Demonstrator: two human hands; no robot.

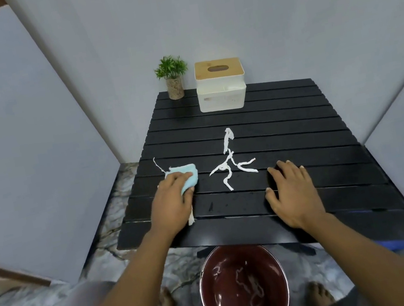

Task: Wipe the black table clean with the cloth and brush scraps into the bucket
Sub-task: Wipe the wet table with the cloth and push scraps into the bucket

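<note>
The black slatted table (283, 118) fills the middle of the view. My left hand (170, 203) presses a light blue cloth (185, 174) onto its near left part, fingers closed over it. A thin white scrap (158, 166) lies just beyond the cloth, and another pokes out under my wrist (191, 218). Several torn white paper strips (229, 165) lie in the table's middle, between my hands. My right hand (294, 190) rests flat on the table at the near right, fingers spread, holding nothing. A dark red bucket (206, 296) stands on the floor below the near edge, with some scraps inside.
A white tissue box with a wooden lid (220, 85) and a small potted plant (172, 77) stand at the table's far edge against the grey wall. Walls close in on both sides. My bare feet (319, 296) flank the bucket on the marble floor.
</note>
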